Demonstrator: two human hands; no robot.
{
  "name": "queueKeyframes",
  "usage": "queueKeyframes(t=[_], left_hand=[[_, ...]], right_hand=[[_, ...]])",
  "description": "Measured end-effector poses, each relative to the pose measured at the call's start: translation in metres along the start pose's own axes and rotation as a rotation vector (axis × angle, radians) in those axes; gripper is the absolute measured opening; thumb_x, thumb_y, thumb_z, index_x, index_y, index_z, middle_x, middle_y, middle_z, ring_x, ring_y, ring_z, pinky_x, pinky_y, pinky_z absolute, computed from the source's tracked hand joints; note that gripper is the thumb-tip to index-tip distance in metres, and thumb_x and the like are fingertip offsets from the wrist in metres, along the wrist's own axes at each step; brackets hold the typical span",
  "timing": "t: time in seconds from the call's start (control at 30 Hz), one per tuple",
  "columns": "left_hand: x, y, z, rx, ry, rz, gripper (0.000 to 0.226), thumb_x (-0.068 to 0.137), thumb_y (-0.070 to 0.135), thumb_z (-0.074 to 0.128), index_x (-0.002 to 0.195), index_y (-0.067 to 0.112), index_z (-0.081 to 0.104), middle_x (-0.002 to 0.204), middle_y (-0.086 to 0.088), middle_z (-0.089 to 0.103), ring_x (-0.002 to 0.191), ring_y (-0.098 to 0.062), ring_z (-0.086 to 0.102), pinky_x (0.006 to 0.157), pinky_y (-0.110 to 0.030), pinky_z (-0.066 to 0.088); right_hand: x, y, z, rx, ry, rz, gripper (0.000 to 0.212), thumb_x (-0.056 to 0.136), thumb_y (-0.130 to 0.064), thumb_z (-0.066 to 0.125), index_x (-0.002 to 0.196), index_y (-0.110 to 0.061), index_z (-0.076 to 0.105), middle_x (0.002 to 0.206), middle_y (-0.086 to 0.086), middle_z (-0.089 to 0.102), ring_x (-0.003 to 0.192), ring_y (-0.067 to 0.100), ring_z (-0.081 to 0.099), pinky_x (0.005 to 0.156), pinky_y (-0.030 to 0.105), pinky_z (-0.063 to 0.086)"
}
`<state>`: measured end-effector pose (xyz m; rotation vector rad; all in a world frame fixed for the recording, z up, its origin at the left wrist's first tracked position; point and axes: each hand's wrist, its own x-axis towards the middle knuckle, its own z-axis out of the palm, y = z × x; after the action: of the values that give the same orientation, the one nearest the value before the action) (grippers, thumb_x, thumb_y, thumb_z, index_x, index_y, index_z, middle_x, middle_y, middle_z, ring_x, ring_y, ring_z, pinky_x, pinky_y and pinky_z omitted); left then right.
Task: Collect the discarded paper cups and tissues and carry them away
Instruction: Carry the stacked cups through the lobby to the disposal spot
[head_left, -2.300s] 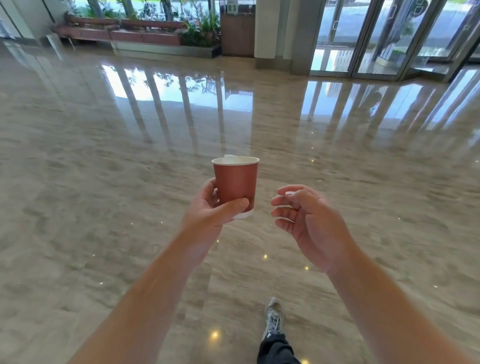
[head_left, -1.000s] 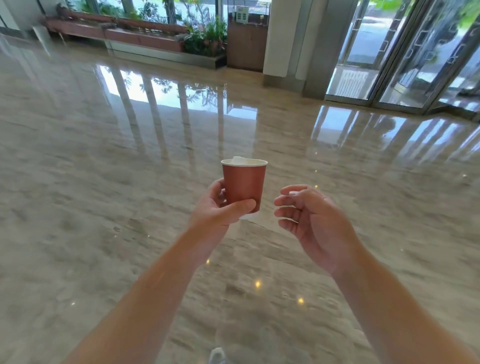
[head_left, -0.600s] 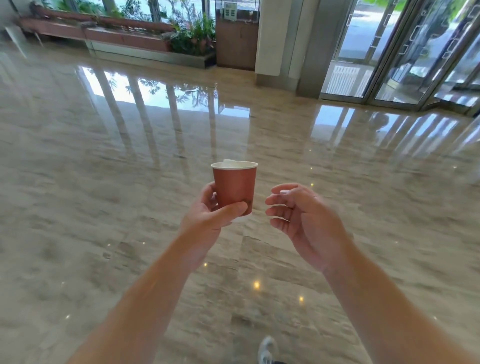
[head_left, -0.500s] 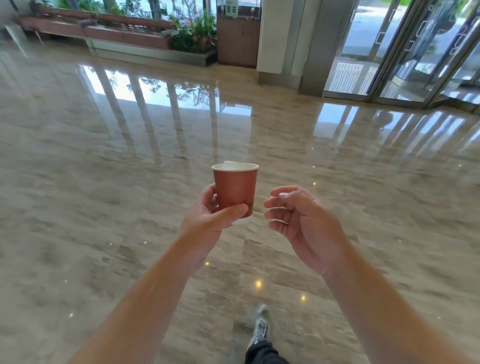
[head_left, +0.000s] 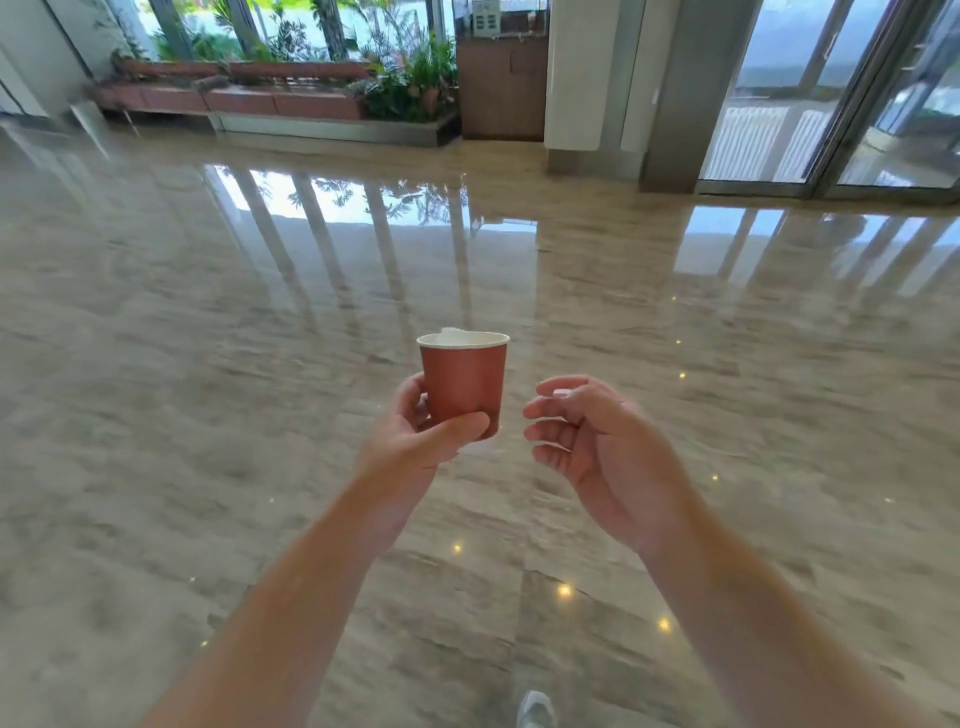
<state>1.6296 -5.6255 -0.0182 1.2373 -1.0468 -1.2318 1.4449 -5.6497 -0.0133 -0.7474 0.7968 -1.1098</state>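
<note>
We note small red paper cup (head_left: 464, 382), white rim, upright, white tissue (head_left: 451, 331) poking above rim; left hand (head_left: 415, 434) grips lower wall, over marble floor (head_left: 156, 415). Right hand (head_left: 597, 441) beside cup, loosely curled, empty.

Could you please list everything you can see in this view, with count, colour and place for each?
paper cup: one, red-brown with a white rim, upright, held in front at centre
tissue: one white bit showing above the cup's rim
floor: one, polished beige stone, throughout
planter: one long, reddish-brown, green plants, far left by the windows
cabinet: one, brown wood, far centre
pillar: one, white, right of the cabinet
glass doors: several panels, grey frames, far right
shoe: one, pale, bottom edge
left hand: grips the cup low on its side
right hand: beside the cup, fingers loosely curled, holding nothing
</note>
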Motion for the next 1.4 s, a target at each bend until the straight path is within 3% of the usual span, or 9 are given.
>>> queueKeyframes(t=[0.2,0.33,0.43,0.6,0.73,0.9,1.13,1.4], left_hand=[[0.096,0.013,0.015,-0.027,-0.030,0.036,0.057,0.066,0.018,0.079,0.121,0.019,0.064,0.099,0.001,0.076,0.091,-0.011,0.072,0.068,-0.015,0.052],[0.152,0.017,0.013,-0.038,-0.019,0.039,0.068,0.053,0.031,0.085,0.119,0.024,0.065,0.098,0.005,0.076,0.091,-0.009,0.072,0.070,-0.016,0.053],[0.197,0.014,0.007,-0.036,-0.017,0.038,0.070,0.053,0.033,0.084,0.119,0.025,0.065,0.098,0.006,0.076,0.091,-0.008,0.072,0.072,-0.018,0.053],[0.289,0.006,-0.018,-0.055,-0.021,0.021,0.072,0.051,0.039,0.084,0.120,0.025,0.066,0.098,0.006,0.076,0.091,-0.008,0.071,0.073,-0.019,0.054],[0.385,0.008,-0.037,-0.067,-0.044,0.009,0.068,0.052,0.040,0.083,0.117,0.030,0.066,0.098,0.009,0.077,0.091,-0.007,0.073,0.079,-0.029,0.048],[0.506,0.023,-0.061,-0.097,-0.078,-0.010,0.070,0.051,0.040,0.084,0.118,0.030,0.066,0.102,0.004,0.078,0.102,-0.020,0.073,0.085,-0.034,0.048],[0.636,0.047,-0.079,-0.118,-0.163,0.024,0.066,0.051,0.038,0.083,0.114,0.030,0.066,0.093,0.008,0.077,0.088,-0.007,0.073,0.067,-0.016,0.053],[0.755,0.044,-0.076,-0.088,-0.188,0.000,0.069,0.050,0.038,0.082,0.116,0.026,0.065,0.092,0.009,0.077,0.086,-0.007,0.071,0.069,-0.018,0.052]], right_hand=[[0.089,-0.038,-0.009,-0.017,-0.019,-0.037,0.013,0.083,-0.010,0.058,0.092,-0.010,0.067,0.080,0.010,0.071,0.064,0.018,0.065,0.056,0.026,0.051],[0.141,-0.051,-0.014,-0.028,-0.023,-0.031,0.016,0.076,-0.015,0.061,0.090,-0.011,0.068,0.080,0.011,0.071,0.064,0.019,0.065,0.055,0.026,0.051],[0.187,-0.055,-0.018,-0.038,-0.009,-0.043,0.013,0.084,-0.011,0.057,0.090,-0.011,0.069,0.081,0.011,0.071,0.065,0.018,0.065,0.057,0.026,0.051],[0.275,-0.057,-0.007,-0.069,-0.018,-0.020,0.012,0.077,-0.015,0.061,0.084,-0.015,0.072,0.080,0.010,0.071,0.063,0.017,0.065,0.056,0.025,0.051],[0.363,-0.066,0.004,-0.120,0.040,-0.032,0.013,0.091,-0.006,0.054,0.092,-0.010,0.066,0.079,0.008,0.070,0.063,0.016,0.064,0.057,0.026,0.049],[0.472,-0.092,0.030,-0.160,0.090,-0.038,0.016,0.094,-0.005,0.049,0.093,-0.010,0.064,0.077,0.006,0.070,0.062,0.015,0.064,0.058,0.025,0.048],[0.591,-0.116,0.052,-0.149,0.124,-0.074,0.017,0.094,-0.005,0.049,0.090,-0.011,0.064,0.077,0.006,0.070,0.062,0.015,0.064,0.060,0.027,0.047],[0.708,-0.133,0.034,-0.119,0.143,-0.080,0.017,0.094,-0.006,0.050,0.091,-0.011,0.065,0.079,0.007,0.070,0.064,0.016,0.064,0.058,0.026,0.049]])
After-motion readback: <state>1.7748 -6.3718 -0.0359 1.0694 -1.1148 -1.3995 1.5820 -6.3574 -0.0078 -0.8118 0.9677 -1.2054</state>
